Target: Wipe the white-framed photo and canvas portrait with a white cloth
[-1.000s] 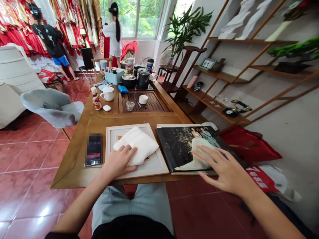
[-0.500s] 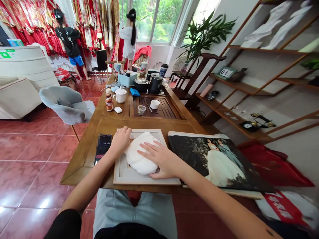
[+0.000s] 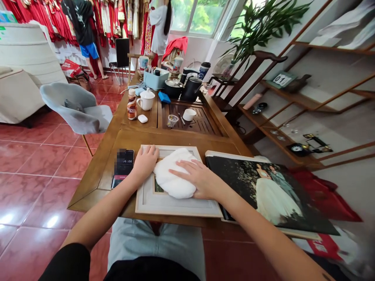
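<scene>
Backed by left-side “SCAFE” bottle (image 3: 131, 109), far-right “01” calendar (image 3: 281, 80). Pressing cloth (image 3: 168, 177) with finger-spread right hand (image 3: 206, 180); touching frame (image 3: 181, 208) with bent-fingered left hand (image 3: 145, 163), unclear whether gripping.

Picture (image 3: 158, 187) inside frame (image 3: 146, 205) mostly hidden under white cloth (image 3: 167, 177); black-shirted person (image 3: 79, 21) cut off by top edge.

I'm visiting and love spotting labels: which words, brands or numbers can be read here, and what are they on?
"01": sign on the shelf.
"6:06": phone; anything before it is obscured.
"SCAFE": bottle; the name's beginning is unclear.
Too blurred or small: red-and-white bag at lower right, red bag at upper left, telephone dial.
</scene>
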A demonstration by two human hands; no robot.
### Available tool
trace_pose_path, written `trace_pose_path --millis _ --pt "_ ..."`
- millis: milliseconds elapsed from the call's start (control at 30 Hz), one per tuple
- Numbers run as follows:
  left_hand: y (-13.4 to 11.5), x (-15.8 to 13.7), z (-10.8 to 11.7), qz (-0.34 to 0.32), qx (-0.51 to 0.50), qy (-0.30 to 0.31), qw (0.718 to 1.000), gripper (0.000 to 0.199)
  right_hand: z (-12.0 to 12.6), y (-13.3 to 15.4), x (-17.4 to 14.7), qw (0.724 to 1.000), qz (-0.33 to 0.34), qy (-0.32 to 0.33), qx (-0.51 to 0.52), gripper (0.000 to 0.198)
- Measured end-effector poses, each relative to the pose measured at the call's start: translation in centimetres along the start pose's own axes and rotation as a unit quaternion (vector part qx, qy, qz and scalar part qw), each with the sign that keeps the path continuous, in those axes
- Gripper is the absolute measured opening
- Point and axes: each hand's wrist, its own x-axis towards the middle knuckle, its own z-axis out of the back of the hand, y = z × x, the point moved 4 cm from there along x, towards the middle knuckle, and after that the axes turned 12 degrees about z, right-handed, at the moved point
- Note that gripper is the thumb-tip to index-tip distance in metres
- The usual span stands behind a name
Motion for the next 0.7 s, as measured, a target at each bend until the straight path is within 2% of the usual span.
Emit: trace_pose_path --millis 133,267,367,433,500,567,633,700 --pt "-0.6 -0.5 0.1 0.005 0.018 0.045 0.999 0.053 0.1 1.6 -0.8 1.0 0.025 -0.005 -0.012 0.093" --pt "-0.7 -0.9 0.2 0.012 0.02 0.061 0.998 0.055 -0.2 1.4 -1.8 0.999 0.033 -0.029 -0.011 0.079" --pt "0.1 -0.9 0.6 -0.018 -0.005 0.076 0.997 0.055 -0.5 1.0 -1.9 0.998 0.034 -0.049 -0.004 0.074" --pt "1.0 -1.0 1.0 -0.048 -0.035 0.118 0.991 0.058 -0.6 1.2 -1.6 0.998 0.042 -0.048 0.012 0.073" --pt "1.9 -1.2 1.3 -0.082 -0.06 0.192 0.976 0.076 -0.7 1.3 -1.3 0.998 0.041 -0.046 0.03 0.072" --pt "2.6 -1.5 1.3 -0.111 -0.065 0.251 0.96 0.104 -0.5 1.4 -1.1 0.997 0.033 -0.045 0.044 0.071" --pt "2.9 -1.8 1.1 -0.123 -0.063 0.272 0.952 0.124 -0.4 1.4 -0.9 0.997 0.023 -0.044 0.054 0.072" --pt "2.9 -1.9 0.7 -0.129 -0.06 0.266 0.953 0.131 -0.3 1.4 -0.7 0.997 0.016 -0.046 0.055 0.076"
